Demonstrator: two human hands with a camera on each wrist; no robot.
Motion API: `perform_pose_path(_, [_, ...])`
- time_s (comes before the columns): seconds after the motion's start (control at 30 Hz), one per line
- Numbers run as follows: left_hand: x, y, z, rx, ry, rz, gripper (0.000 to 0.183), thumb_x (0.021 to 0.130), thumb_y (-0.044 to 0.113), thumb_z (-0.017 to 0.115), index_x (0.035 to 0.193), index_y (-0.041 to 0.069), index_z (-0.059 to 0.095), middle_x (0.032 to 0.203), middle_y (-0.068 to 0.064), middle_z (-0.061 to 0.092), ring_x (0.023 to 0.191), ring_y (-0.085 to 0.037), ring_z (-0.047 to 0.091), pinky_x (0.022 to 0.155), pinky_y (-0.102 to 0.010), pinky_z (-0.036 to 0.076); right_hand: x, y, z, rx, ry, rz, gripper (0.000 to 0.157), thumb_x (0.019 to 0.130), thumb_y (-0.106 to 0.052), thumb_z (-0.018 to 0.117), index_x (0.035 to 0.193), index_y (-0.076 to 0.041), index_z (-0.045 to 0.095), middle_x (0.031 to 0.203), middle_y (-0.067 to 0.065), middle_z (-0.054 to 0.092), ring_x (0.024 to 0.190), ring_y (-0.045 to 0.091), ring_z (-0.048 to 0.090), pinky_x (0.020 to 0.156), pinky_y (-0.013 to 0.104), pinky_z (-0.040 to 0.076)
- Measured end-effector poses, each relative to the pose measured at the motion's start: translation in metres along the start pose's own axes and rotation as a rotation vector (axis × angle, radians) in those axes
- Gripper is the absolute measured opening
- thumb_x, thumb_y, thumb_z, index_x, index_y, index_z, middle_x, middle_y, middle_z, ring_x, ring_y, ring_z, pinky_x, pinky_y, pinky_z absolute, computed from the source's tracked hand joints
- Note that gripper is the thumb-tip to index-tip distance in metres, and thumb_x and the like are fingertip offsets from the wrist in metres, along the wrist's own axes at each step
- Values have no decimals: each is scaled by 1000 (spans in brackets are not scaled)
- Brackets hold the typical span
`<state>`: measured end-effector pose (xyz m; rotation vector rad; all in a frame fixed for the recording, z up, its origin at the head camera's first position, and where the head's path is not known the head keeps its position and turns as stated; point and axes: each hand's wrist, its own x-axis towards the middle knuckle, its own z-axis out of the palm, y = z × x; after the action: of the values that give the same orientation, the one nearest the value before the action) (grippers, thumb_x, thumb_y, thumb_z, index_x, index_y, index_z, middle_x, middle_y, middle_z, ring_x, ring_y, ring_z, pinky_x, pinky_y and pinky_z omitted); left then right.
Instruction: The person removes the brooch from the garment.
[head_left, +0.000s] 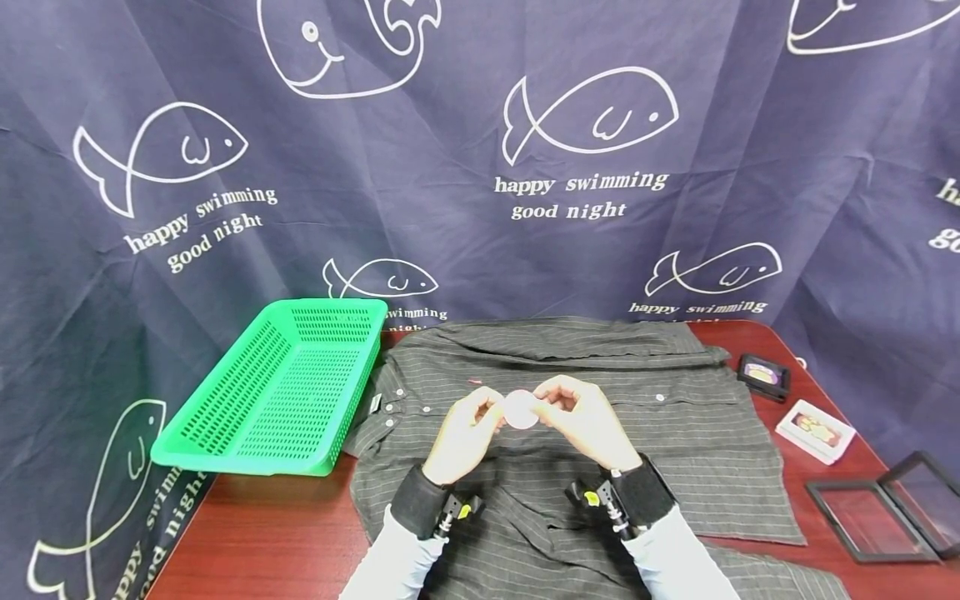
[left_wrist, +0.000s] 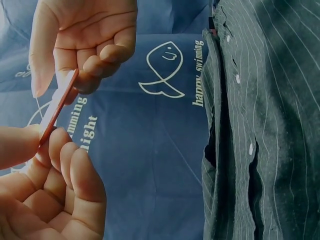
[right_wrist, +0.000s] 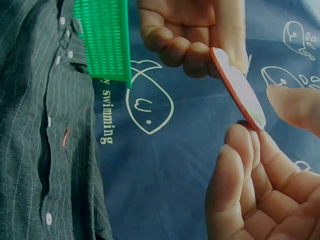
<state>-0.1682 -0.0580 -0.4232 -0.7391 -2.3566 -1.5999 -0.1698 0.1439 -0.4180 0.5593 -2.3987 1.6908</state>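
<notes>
A flat round disc (head_left: 521, 409), white on its face and red along its edge, is held up between both hands over a dark striped shirt (head_left: 615, 467). My left hand (head_left: 467, 429) pinches one side of the disc between thumb and fingers. At the opposite side, my right hand (head_left: 588, 421) has curled fingers at the edge, while its thumb (right_wrist: 292, 105) stands a little off the white face. A thin pale sliver (left_wrist: 38, 107) shows by the right thumb tip in the left wrist view. The shirt lies spread on the table, with white buttons along its front.
A green plastic basket (head_left: 369, 367) stands at the left. Along the right lie a small black case (head_left: 763, 377), a white box (head_left: 816, 429) with a picture on it, and an open black-framed clear case (head_left: 855, 557). A small red strip (right_wrist: 65, 137) lies on the shirt.
</notes>
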Motion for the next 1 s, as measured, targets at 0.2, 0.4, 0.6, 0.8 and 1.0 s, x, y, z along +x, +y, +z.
perform_pose_path(0.2, [0, -15, 3, 42, 18, 46, 11, 96, 11, 60, 89, 5, 65, 71, -8, 62, 63, 0, 48, 58, -21, 43, -1, 1, 6, -92, 40, 22, 14, 83, -14, 76, 88, -5, 67, 73, 4, 65, 59, 2, 55, 56, 19, 45])
perform_pose_path(0.4, [0, -14, 3, 64, 14, 23, 11, 96, 13, 61, 90, 4, 66, 71, -7, 61, 62, -1, 48, 58, -20, 43, -2, -1, 9, -157, 62, 27, 15, 82, -19, 77, 84, -10, 66, 70, -1, 65, 57, 1, 54, 56, 20, 45])
perform_pose_path(0.6, [0, -13, 3, 112, 17, 19, 11, 95, 14, 63, 89, 5, 66, 71, -4, 63, 60, 0, 46, 57, -18, 41, -3, 1, 11, -181, 82, 4, 21, 79, -25, 81, 78, -14, 63, 65, -3, 58, 55, 3, 50, 53, 20, 41])
perform_pose_path(0.8, [0, -12, 3, 126, 25, 41, 11, 94, 14, 63, 89, 5, 67, 70, -3, 62, 60, 1, 45, 56, -18, 40, -3, 0, 12, -180, 78, 12, 24, 79, -28, 81, 76, -17, 61, 64, -6, 55, 56, 4, 49, 53, 21, 41])
perform_pose_path(1.0, [0, -12, 3, 95, 25, 50, 12, 95, 13, 62, 89, 4, 66, 70, -5, 61, 61, 1, 47, 57, -19, 42, -3, -1, 12, -172, 64, 15, 22, 81, -29, 80, 76, -19, 61, 64, -7, 55, 56, 4, 50, 53, 21, 41])
